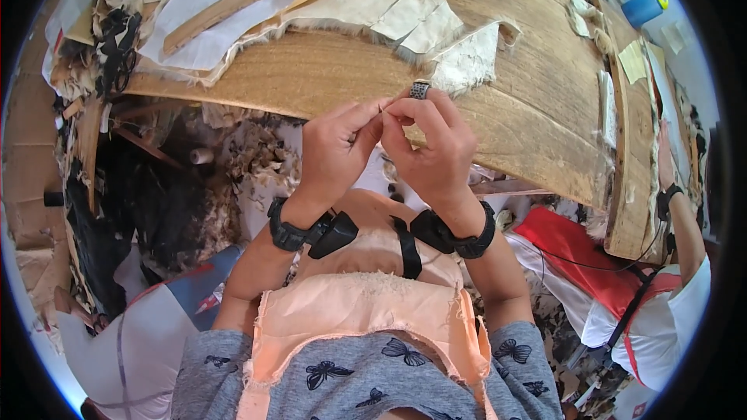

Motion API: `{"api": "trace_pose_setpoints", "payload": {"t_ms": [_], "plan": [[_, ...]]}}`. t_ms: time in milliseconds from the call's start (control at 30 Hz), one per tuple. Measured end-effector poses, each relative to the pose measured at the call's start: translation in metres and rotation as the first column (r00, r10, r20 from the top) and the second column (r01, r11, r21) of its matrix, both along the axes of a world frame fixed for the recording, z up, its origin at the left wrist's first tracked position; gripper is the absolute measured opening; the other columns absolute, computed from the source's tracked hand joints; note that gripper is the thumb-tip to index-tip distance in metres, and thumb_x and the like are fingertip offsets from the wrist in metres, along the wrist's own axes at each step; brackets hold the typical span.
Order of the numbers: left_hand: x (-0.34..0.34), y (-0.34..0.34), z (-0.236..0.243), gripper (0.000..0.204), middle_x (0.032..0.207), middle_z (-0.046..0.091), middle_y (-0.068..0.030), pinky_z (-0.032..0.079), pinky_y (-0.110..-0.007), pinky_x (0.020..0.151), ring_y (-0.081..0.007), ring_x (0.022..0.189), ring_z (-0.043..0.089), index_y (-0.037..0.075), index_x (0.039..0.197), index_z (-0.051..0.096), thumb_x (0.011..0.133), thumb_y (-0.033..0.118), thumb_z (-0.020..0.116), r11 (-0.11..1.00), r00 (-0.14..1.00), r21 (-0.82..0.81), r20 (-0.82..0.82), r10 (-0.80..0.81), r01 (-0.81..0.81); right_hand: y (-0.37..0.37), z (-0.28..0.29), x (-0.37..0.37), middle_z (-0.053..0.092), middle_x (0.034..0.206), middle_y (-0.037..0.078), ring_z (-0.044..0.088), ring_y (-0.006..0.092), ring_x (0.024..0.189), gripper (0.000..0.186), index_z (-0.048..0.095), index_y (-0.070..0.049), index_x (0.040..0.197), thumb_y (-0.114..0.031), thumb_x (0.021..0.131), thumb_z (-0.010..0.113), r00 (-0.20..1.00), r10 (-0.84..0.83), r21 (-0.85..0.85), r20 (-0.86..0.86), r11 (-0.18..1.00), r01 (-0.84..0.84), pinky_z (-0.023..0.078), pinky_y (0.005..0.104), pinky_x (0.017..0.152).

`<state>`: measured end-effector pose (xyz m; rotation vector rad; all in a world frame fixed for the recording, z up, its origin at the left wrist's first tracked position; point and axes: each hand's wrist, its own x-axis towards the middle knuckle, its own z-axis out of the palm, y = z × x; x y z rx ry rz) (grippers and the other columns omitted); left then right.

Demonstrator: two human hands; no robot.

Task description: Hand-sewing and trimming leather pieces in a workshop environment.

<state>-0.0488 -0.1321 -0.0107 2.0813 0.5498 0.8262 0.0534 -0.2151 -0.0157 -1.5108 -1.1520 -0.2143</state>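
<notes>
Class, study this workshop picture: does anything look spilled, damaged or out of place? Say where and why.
Yes. Scraps lie loose and jumbled below the table, left of centre, as if dropped. The pale orange apron has a frayed edge, and pale fluff clings to it, so it looks worn.

L hand [338, 148] & R hand [437, 144] meet at near edge of wooden table [548, 101], fingertips pinching tiny item [381, 109], too small to ID. Patterned band [419, 90] on R-hand finger. Pale fur-edged hide [471, 58] atop table. Spool [201, 156] below table, L side. Co-worker's hand [666, 157] at table's R side.
</notes>
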Motion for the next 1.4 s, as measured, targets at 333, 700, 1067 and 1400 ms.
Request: {"api": "trace_pose_setpoints", "payload": {"t_ms": [333, 700, 1067, 1400], "plan": [[0.004, 0.0, -0.005, 0.024, 0.072, 0.062, -0.0107, 0.046, -0.028, 0.054, -0.0204, 0.059, 0.06, 0.005, 0.101, 0.068, 0.078, 0.0, 0.064, 0.999, 0.999, 0.034, 0.039, -0.01, 0.009, -0.003, 0.001, 0.003, 0.053, 0.069, 0.009, 0.055, 0.0247, 0.058, 0.019, 0.061, -0.006, 0.082, 0.003, 0.066, 0.066, 1.0, 0.009, 0.016, -0.003, 1.0, -0.009, 0.045, 0.0323, 0.05], [0.006, -0.001, -0.004, 0.023, 0.073, 0.063, -0.0116, 0.047, -0.028, 0.055, -0.0209, 0.061, 0.061, 0.003, 0.1, 0.068, 0.078, -0.001, 0.065, 0.999, 0.999, 0.031, 0.024, -0.022, 0.021, -0.005, 0.0, 0.006, 0.052, 0.069, 0.009, 0.055, 0.0253, 0.058, 0.018, 0.061, -0.006, 0.081, 0.003, 0.066, 0.067, 1.0, -0.01, 0.023, 0.005, 1.0, 0.01, 0.045, 0.033, 0.05], [0.007, -0.002, -0.002, 0.023, 0.08, 0.065, -0.0131, 0.049, -0.03, 0.059, -0.025, 0.067, 0.064, 0.003, 0.099, 0.067, 0.077, 0.0, 0.066, 0.997, 0.999, 0.072, 0.007, -0.039, 0.039, -0.005, 0.001, 0.007, 0.053, 0.069, 0.009, 0.055, 0.0257, 0.057, 0.018, 0.061, -0.005, 0.081, 0.003, 0.066, 0.066, 1.0, -0.009, 0.02, -0.008, 1.0, 0.009, 0.045, 0.0332, 0.05], [0.006, 0.003, -0.01, 0.018, 0.078, 0.064, -0.0128, 0.049, -0.03, 0.06, -0.0246, 0.068, 0.064, 0.003, 0.096, 0.067, 0.079, -0.001, 0.063, 0.982, 0.997, 0.177, -0.05, -0.065, 0.073, -0.004, -0.008, 0.015, 0.057, 0.075, 0.009, 0.057, 0.0233, 0.064, 0.011, 0.062, -0.005, 0.084, -0.002, 0.073, 0.064, 0.999, 0.03, -0.052, -0.019, 0.998, -0.031, 0.045, 0.0302, 0.057]]}}
